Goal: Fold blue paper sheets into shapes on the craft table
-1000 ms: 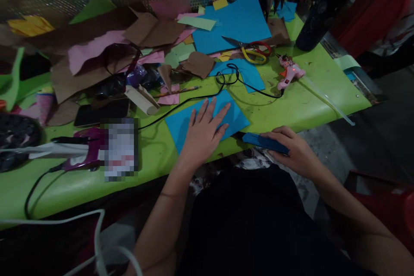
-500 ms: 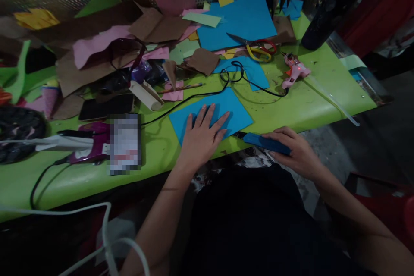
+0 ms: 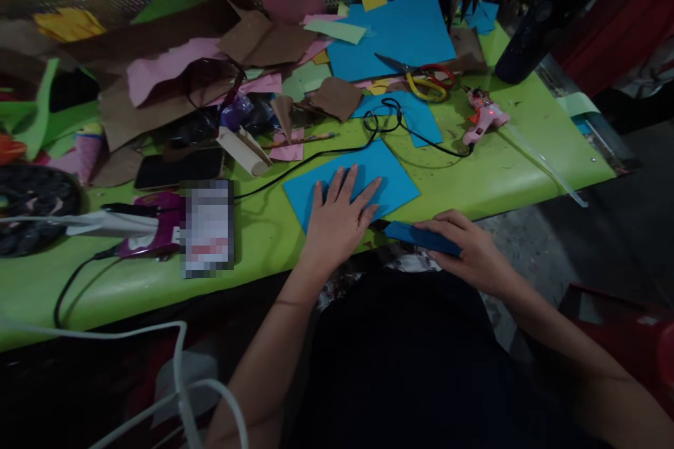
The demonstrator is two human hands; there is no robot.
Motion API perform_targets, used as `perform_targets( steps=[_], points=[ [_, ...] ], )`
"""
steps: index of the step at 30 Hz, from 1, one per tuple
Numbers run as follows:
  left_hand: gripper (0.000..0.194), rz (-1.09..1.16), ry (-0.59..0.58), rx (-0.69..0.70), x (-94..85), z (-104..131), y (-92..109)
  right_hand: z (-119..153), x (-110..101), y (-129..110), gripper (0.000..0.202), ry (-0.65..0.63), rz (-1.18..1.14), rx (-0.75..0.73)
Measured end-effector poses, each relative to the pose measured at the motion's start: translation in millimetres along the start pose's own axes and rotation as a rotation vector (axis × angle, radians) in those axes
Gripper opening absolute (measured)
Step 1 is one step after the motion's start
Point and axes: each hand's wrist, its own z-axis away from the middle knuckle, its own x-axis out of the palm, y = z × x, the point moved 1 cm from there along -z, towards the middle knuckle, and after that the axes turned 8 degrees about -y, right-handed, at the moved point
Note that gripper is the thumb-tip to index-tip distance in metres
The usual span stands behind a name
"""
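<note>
A blue sheet of paper point(image 3: 394, 186) lies near the front edge of the green table. My left hand point(image 3: 340, 214) rests flat on it with the fingers spread. In my right hand point(image 3: 471, 249) is a blue utility knife point(image 3: 421, 236), held at the table's front edge. Its dark blade end points left, close to my left thumb and the paper's near side; whether the blade touches the paper I cannot tell. Behind the sheet runs a looped black cord point(image 3: 337, 151) that leads to a pink hot glue gun point(image 3: 484, 116).
Scissors point(image 3: 429, 84) with red and yellow handles lie on paper scraps, by a large blue sheet point(image 3: 394, 31). A dark bottle point(image 3: 513, 59) stands at the right. On the left are a phone point(image 3: 179, 168), a cardboard tube point(image 3: 245, 151) and a purple power strip point(image 3: 152, 224).
My right hand has moved the utility knife a little to the left, nearer my left hand. The left hand stays on the blue sheet. The whole view has shifted slightly.
</note>
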Motion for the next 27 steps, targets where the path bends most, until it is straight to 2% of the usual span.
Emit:
perform_targets(
  steps=[7,11,16,27],
  points=[
    [0.052,0.020,0.011,0.016,-12.3,18.0,-19.1,-0.6,0.4,4.0,0.041,-0.022,-0.023,0.027],
    [0.052,-0.015,-0.005,-0.012,-6.9,26.7,-29.6,0.0,0.6,6.3,0.040,-0.025,-0.050,0.049],
    [0.053,-0.054,0.008,-0.027,0.1,27.0,-27.6,0.7,1.0,5.2,0.038,-0.024,-0.082,0.049],
    [0.053,-0.026,0.022,-0.029,-0.4,22.9,-21.0,-8.1,9.8,-11.2,0.041,-0.041,-0.055,-0.001]
  ],
)
